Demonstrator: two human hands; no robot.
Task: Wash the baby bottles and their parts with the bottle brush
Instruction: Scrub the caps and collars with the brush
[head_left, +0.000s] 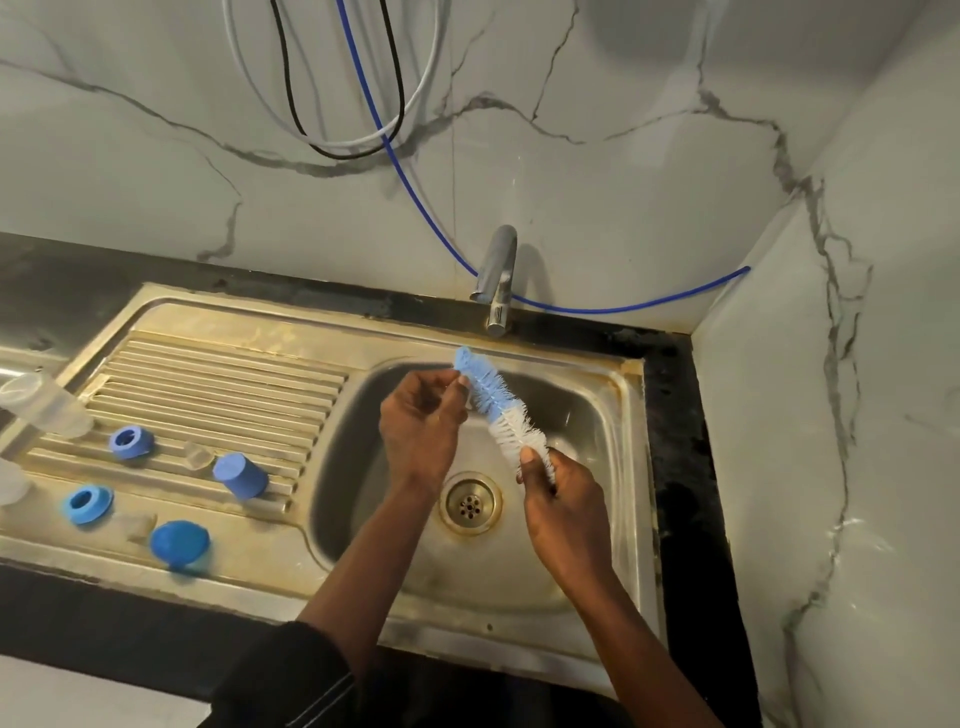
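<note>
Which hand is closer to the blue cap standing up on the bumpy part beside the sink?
Left. The left hand is over the basin, just right of the blue cap; the right hand is farther right, past the drain.

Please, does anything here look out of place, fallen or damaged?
The clear plastic baby bottle lies on its side on the ribbed steel drainboard. Brownish stains mark the sink rim around the chrome tap. Nothing looks spilled.

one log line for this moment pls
left hand: pinches blue-and-white bristle bottle brush near blue tip | right hand: grips its white end | place: over steel sink basin | chrome tap: no water seen
</note>
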